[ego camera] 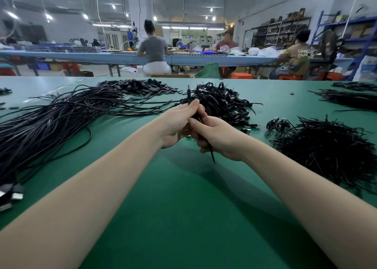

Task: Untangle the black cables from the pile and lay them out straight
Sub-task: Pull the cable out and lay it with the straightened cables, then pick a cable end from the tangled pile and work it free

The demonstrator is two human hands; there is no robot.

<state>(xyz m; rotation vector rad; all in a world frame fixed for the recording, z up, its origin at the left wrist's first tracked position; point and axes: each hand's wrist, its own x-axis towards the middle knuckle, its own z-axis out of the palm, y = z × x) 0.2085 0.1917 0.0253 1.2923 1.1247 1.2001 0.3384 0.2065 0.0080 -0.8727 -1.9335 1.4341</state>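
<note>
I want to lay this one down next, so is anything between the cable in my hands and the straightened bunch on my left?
Nothing visible: bare green mat lies between the cable and the straightened bunch.

- Table: straight cables spread at left, near to mid.
- Tangled pile ctr-far, just behind hands.
- Left hand & right hand touching at ctr, both on one cable.
- Loose heap at right, near.
</note>
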